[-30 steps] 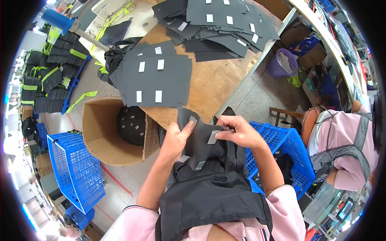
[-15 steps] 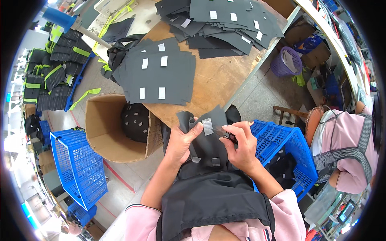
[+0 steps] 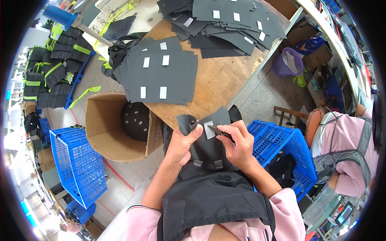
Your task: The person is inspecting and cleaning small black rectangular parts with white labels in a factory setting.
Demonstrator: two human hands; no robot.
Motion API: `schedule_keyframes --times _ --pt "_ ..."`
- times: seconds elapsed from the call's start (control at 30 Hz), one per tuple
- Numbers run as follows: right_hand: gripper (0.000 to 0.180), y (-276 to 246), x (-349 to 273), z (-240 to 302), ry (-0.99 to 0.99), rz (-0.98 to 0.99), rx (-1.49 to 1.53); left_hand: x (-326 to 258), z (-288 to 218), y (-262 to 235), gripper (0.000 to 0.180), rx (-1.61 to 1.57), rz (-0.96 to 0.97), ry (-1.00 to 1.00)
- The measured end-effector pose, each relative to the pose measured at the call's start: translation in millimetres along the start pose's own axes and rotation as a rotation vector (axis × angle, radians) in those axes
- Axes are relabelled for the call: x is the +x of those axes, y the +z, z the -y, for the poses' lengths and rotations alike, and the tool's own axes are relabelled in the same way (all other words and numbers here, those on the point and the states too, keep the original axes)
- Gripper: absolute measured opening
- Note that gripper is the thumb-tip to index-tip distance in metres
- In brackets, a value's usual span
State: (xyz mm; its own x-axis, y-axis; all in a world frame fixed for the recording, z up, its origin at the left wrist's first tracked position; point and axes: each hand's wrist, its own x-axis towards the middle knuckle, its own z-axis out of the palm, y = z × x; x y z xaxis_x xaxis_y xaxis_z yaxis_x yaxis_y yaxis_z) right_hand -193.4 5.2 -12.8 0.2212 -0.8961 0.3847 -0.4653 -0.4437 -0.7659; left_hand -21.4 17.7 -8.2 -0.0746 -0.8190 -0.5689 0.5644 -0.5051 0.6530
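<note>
Taking the held cloth as the clock's middle, a cardboard box (image 3: 98,130) stands at nine o'clock with dark patched pieces (image 3: 134,120) inside; they may be finished, though nothing marks them so. At eleven, a stack (image 3: 155,76) of dark pieces with pale patches lies on the wooden table (image 3: 217,80). The left hand (image 3: 179,148) is closed, thumb on top, gripping the upper left of the cloth piece (image 3: 207,150), which hangs in front of the apron (image 3: 213,197). Three pale patches show on it, all attached as far as can be seen. At twelve, a bigger, looser pile (image 3: 225,32) has its patches on too, so plenty may be left. The right hand (image 3: 237,146) pinches small snips (image 3: 224,134), fingers curled tight, their tip at the upper patch (image 3: 209,130); this piece seems mid-work. Whether the blades are apart, I cannot tell. Between three and four, a blue crate (image 3: 267,138) holds more dark cloth.
</note>
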Motion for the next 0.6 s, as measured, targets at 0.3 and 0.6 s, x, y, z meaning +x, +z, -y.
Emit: schedule_keyframes --times 0.3,0.6 --pt "0.031 -19 21 0 -0.092 0.157 -0.054 -5 -5 0 0.027 0.056 -0.007 -0.025" --pt "0.034 -20 16 -11 -0.053 0.118 -0.015 1 -8 0 0.033 0.077 -0.017 -0.056"
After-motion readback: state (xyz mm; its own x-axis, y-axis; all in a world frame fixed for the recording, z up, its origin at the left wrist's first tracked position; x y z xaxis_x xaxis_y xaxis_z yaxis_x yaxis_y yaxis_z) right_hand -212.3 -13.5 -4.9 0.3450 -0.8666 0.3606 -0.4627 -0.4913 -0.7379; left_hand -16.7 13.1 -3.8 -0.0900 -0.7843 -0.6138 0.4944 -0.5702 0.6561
